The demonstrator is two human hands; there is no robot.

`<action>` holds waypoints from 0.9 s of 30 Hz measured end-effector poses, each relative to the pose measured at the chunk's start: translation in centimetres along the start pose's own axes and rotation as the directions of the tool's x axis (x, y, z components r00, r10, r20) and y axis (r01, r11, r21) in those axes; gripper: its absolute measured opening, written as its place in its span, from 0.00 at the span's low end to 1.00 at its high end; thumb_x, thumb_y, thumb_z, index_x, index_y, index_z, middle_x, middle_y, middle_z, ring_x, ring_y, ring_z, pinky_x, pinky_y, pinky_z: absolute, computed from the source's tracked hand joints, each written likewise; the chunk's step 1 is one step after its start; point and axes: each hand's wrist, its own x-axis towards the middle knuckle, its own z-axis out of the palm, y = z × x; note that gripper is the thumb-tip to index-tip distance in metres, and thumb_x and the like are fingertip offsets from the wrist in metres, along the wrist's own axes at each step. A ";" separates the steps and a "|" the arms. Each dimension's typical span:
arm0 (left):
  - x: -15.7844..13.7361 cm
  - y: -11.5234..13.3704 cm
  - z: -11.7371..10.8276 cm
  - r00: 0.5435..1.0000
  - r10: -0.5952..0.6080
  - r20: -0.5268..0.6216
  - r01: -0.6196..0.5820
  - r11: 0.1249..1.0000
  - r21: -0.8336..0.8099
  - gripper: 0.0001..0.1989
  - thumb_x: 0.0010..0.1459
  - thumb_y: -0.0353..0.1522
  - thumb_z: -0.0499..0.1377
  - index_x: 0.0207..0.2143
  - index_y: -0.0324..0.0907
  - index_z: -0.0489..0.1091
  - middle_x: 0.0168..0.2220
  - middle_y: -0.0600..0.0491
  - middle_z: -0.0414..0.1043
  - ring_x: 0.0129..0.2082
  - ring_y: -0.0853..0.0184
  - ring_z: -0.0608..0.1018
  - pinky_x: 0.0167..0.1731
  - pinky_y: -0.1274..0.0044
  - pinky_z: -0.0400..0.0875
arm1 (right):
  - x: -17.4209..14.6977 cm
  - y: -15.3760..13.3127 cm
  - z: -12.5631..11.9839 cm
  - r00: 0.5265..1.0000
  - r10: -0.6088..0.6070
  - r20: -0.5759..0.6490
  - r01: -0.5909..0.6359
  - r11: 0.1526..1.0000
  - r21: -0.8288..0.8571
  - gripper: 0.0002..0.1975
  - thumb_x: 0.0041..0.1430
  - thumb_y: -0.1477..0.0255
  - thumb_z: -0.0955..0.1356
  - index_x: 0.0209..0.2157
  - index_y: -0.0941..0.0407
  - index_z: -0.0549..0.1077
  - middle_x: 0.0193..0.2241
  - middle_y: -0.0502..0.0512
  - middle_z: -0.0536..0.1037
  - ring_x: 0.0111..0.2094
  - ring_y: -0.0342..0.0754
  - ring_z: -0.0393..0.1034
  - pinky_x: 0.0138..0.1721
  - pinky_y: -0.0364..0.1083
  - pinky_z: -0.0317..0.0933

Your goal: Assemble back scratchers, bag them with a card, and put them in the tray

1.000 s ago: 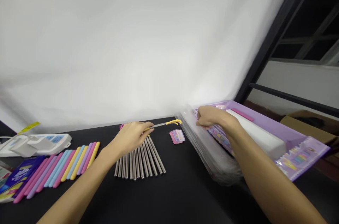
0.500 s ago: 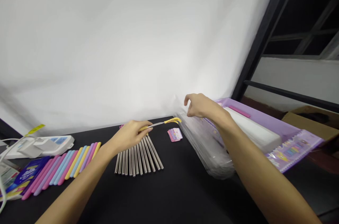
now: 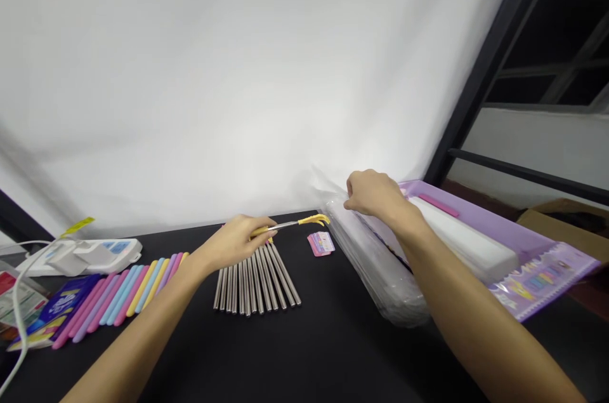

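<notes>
My left hand is closed round a slim metal back scratcher with a yellow claw-shaped head that points right. Beneath this hand, several metal rods lie side by side on the black table; their far ends are partly hidden. My right hand has its fingertips pinched together at the top of a stack of clear plastic bags, where a clear flap stands up. Between the hands lies a small pile of pink and purple cards.
Pastel sticks lie in a row at the left, beside a purple packet. Behind them sits a white power strip with plugs and a cable. On the right, a purple box holds a white block; a cardboard box is beyond.
My right hand has come down onto the bags and its fingers have closed. My left hand keeps hold of the back scratcher. The whole view has shifted slightly.
</notes>
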 end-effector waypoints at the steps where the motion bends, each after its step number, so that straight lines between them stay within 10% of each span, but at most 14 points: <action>1: 0.0 0.0 0.1 1.000 0.003 -0.001 -0.003 1.000 0.021 0.15 0.66 0.38 0.49 0.43 0.43 0.73 0.30 0.54 0.74 0.26 0.70 0.71 0.27 0.80 0.60 | 0.0 0.1 0.0 1.000 0.007 0.014 -0.007 1.000 -0.024 0.14 0.43 0.78 0.69 0.37 0.61 0.77 0.35 0.68 0.78 0.39 0.63 0.74 0.33 0.50 0.64; 11: 0.5 0.3 0.9 0.999 0.034 0.026 -0.037 0.991 0.128 0.15 0.66 0.38 0.48 0.41 0.42 0.73 0.29 0.54 0.73 0.24 0.70 0.70 0.25 0.79 0.57 | 1.8 0.6 3.4 0.907 -0.080 0.413 0.094 0.996 -0.012 0.10 0.40 0.80 0.69 0.29 0.62 0.78 0.22 0.59 0.79 0.25 0.51 0.75 0.25 0.44 0.62; 22: 0.2 0.2 0.9 0.999 0.040 0.001 -0.040 0.993 0.108 0.17 0.66 0.40 0.48 0.40 0.42 0.73 0.27 0.53 0.72 0.25 0.69 0.71 0.24 0.79 0.57 | 0.2 0.1 1.5 0.989 -0.006 0.150 0.026 0.991 -0.128 0.21 0.46 0.80 0.67 0.45 0.66 0.76 0.38 0.75 0.79 0.41 0.63 0.76 0.32 0.48 0.66; 27: 0.3 0.2 1.7 0.999 -0.039 0.026 0.040 0.998 -0.054 0.17 0.65 0.42 0.48 0.36 0.42 0.70 0.27 0.54 0.71 0.22 0.69 0.71 0.23 0.79 0.60 | -0.3 0.0 3.1 0.977 -0.030 0.210 0.060 0.989 -0.134 0.19 0.43 0.83 0.68 0.41 0.65 0.77 0.38 0.74 0.79 0.41 0.64 0.76 0.34 0.49 0.66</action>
